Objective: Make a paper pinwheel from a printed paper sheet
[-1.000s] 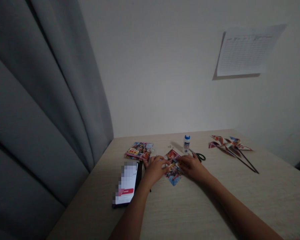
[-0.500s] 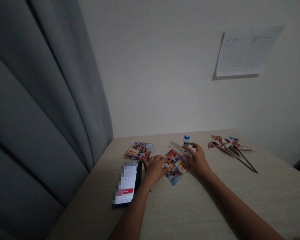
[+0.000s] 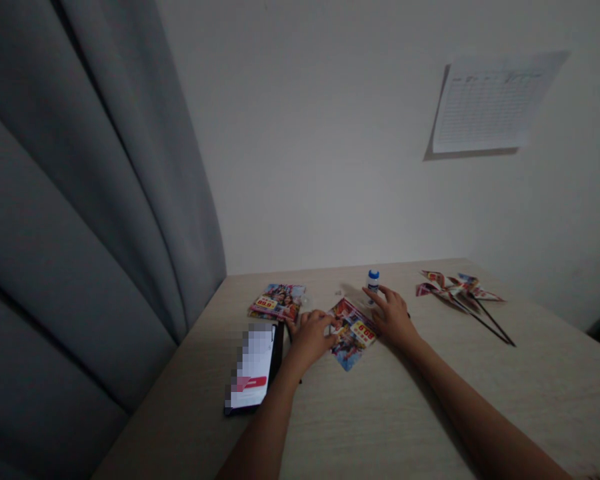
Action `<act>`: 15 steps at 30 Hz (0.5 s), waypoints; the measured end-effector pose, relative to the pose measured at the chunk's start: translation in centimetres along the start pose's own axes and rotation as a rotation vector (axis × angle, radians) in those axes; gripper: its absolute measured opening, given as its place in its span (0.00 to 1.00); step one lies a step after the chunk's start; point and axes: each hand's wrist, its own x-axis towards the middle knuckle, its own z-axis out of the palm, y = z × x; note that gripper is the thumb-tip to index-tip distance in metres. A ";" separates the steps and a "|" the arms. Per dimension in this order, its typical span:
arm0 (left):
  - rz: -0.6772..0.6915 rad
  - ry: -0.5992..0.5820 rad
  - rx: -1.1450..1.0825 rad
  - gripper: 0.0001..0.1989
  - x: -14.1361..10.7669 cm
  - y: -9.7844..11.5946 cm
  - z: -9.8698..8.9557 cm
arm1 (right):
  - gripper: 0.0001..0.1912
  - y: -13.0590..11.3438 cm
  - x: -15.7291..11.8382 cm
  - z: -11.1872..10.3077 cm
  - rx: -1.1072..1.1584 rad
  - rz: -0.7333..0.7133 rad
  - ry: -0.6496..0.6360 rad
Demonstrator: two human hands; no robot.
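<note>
A printed paper square in red, yellow and blue lies turned like a diamond on the table, between my two hands. My left hand rests at its left corner, fingers curved and apart, the fingertips touching the paper. At the right corner is my right hand, its fingers spread and the thumb side close to the paper. A small white bottle with a blue cap stands upright just behind my right fingers, which partly cover it. A small dark tip shows at the outer edge of my right hand; what it is, I cannot tell.
A stack of similar printed papers lies at the back left. In front of it is a phone with its screen lit. Paper pinwheels on dark sticks lie at the right. A grey curtain hangs along the left.
My right hand has turned and dipped slightly, its fingers now covering more of the bottle. A dark tip now shows beside it. My left hand and the paper have hardly moved.
</note>
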 end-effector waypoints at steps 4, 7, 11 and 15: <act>0.000 0.004 -0.001 0.13 0.0 -0.1 0.1 | 0.33 -0.1 0.0 -0.2 -0.002 -0.003 0.009; 0.002 0.004 -0.023 0.12 -0.1 -0.1 0.0 | 0.35 -0.1 0.0 -0.2 -0.005 0.009 0.012; -0.002 -0.003 -0.046 0.12 -0.2 0.0 -0.2 | 0.37 0.0 0.2 -0.2 -0.016 0.017 0.055; -0.006 -0.005 -0.037 0.12 -0.2 0.1 -0.4 | 0.35 0.3 0.4 -0.4 -0.025 -0.004 0.121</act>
